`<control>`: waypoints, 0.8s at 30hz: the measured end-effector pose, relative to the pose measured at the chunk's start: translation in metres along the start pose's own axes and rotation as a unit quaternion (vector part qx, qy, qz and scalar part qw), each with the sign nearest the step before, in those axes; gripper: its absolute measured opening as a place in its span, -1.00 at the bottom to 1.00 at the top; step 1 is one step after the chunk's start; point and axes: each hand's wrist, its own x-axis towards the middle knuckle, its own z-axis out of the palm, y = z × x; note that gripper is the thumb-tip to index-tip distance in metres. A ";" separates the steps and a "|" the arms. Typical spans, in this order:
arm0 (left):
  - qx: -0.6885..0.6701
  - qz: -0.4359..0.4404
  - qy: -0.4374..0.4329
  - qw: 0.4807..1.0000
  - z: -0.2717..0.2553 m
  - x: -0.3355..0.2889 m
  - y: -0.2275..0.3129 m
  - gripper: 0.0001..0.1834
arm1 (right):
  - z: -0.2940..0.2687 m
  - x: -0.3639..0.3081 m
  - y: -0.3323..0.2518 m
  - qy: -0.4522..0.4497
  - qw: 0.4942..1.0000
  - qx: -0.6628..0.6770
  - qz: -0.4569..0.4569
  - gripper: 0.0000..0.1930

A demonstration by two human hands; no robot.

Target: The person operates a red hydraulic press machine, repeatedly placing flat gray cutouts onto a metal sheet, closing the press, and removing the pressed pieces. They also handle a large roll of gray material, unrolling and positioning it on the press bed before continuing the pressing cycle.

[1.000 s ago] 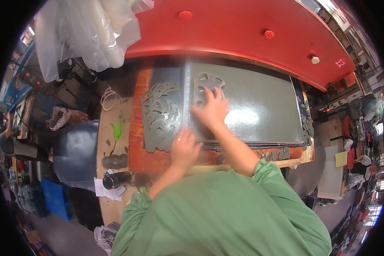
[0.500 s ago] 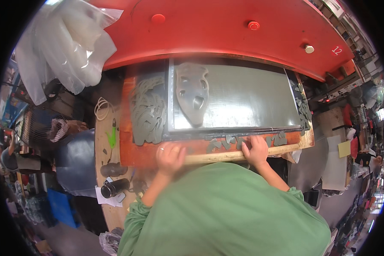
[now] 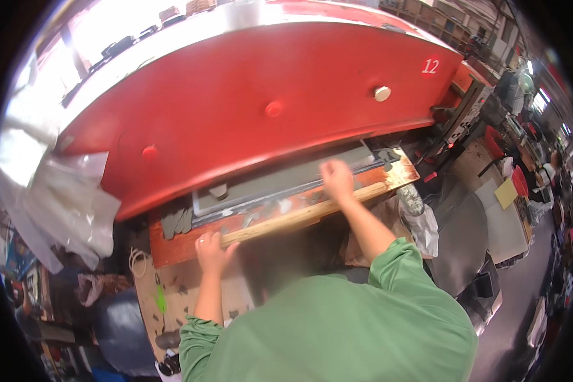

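One left hand (image 3: 212,254), mine, bearing a ring (image 3: 202,241): set at the near left edge of a red-brown board (image 3: 172,250), thumb spread away from the fingers; whether it closes on the edge, I cannot tell.

One right hand (image 3: 337,179), mine: above the near side of the same board, fingers curled and blurred; whether anything sits within them, I cannot tell.

One pale wooden strip (image 3: 299,218): along the board's near edge, running from just beside my left hand to beyond my right.

One grey sheet (image 3: 274,180): flat on the board, past my hands, its far side running in beneath a red panel (image 3: 216,121).

One small pale piece (image 3: 219,191): on the sheet's left end, partly hidden by the panel.

Several grey cut pieces (image 3: 177,223): clustered on the board, left of the sheet; further scraps (image 3: 251,219) lie between sheet and strip, and more at the right end.

On the panel: two red buttons (image 3: 274,109) and one pale knob (image 3: 381,94).

To the left: clear plastic sheeting (image 3: 86,210), hanging; below it, a coiled pale cord (image 3: 137,262) and one bright green tool (image 3: 160,299) on a light wooden table (image 3: 148,321).
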 end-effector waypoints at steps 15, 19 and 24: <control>-0.038 -0.033 -0.024 0.998 0.077 0.102 -0.010 -0.41 | -0.079 0.150 0.087 -0.037 0.997 -0.062 0.037 -0.71; -0.044 -0.065 -0.045 0.996 0.067 0.092 0.005 -0.44 | -0.033 0.077 0.109 -0.108 0.980 -0.130 -0.103 -0.75; -0.068 -0.135 -0.031 0.988 0.055 0.087 0.008 -0.66 | -0.012 0.051 0.120 -0.043 0.971 -0.166 -0.169 -0.78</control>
